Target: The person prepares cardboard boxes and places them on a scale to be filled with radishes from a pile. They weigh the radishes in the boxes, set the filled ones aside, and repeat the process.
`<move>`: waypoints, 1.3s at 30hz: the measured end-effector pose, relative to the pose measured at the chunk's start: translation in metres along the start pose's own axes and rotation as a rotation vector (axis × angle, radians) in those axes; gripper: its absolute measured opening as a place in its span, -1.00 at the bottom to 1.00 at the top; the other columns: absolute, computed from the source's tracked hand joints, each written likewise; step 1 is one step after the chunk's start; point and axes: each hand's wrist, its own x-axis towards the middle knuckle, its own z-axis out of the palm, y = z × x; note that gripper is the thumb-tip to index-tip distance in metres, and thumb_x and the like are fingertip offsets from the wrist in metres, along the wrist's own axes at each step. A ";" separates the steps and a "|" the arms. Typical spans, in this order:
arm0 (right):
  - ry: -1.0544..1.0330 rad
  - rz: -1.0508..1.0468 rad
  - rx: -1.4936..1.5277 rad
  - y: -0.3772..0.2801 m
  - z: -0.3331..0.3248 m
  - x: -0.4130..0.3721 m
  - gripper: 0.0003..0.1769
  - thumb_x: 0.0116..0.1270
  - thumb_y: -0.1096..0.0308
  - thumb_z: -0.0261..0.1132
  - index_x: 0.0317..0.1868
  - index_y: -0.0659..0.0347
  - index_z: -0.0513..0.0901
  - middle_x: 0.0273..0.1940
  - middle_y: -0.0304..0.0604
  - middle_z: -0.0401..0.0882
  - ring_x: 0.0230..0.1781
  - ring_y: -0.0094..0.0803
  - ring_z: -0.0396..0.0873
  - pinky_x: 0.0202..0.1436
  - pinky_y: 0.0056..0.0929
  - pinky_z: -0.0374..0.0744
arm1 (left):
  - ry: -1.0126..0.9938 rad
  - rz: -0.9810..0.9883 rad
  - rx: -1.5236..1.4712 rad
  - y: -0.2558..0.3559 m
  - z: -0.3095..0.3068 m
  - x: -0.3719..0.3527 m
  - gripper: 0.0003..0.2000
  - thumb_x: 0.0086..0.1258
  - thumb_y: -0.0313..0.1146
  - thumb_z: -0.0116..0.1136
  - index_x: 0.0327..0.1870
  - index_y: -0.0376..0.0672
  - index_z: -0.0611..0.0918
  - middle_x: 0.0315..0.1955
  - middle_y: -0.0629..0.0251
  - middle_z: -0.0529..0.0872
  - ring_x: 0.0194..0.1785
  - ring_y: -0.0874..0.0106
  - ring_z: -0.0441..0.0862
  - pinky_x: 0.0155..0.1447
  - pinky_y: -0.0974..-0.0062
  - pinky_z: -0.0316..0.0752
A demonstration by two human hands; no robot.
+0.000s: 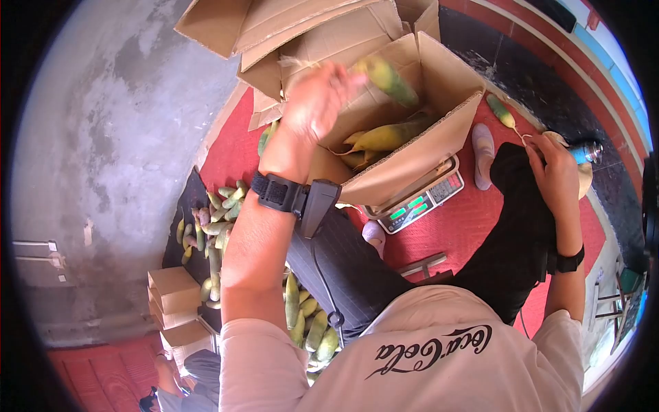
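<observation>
My left hand, smeared by motion, is closed around the pale root end of a green radish above the open cardboard box. A wispy root strand sticks out behind the fingers. Inside the box lie more yellow-green radishes. My right hand, out over my knee on the right, pinches the thin root of another green radish, which points away from me. Beneath the box is a digital scale with green lit displays.
A heap of radishes covers the floor on the left, beside and behind my leg. More cardboard boxes stand behind the open one, and small boxes at lower left, near another person. A grey wall borders the left. A shiny-ended cylinder is beyond my right hand.
</observation>
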 end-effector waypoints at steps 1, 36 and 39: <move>0.001 0.011 -0.005 0.001 0.000 -0.001 -0.83 0.17 0.43 0.28 -0.23 0.31 0.58 -0.36 0.00 0.58 -0.34 -0.07 0.58 -0.25 -0.22 0.51 | 0.006 -0.088 0.191 -0.016 -0.012 0.000 -0.74 0.55 -0.27 -0.24 -0.28 -0.22 0.47 -0.13 -0.03 0.63 0.10 0.18 0.56 0.19 0.37 0.44; -0.181 -0.001 -0.295 0.009 0.012 0.003 -0.81 0.36 0.36 0.17 -0.11 0.29 0.56 -0.16 0.04 0.60 -0.14 -0.02 0.60 -0.12 -0.31 0.53 | 0.968 -1.147 1.165 -0.317 -0.313 -0.453 -0.45 0.17 -0.16 0.16 0.16 -0.24 0.41 0.16 -0.08 0.45 0.25 0.03 0.38 0.30 0.17 0.30; -0.176 -0.018 -0.295 0.009 0.015 0.004 -0.81 0.36 0.37 0.17 -0.12 0.29 0.56 -0.17 0.05 0.59 -0.15 -0.02 0.60 -0.13 -0.29 0.52 | 1.065 -1.153 1.186 -0.320 -0.302 -0.460 -0.35 0.13 -0.18 0.25 0.23 -0.23 0.32 0.21 0.00 0.40 0.28 0.04 0.34 0.32 0.21 0.29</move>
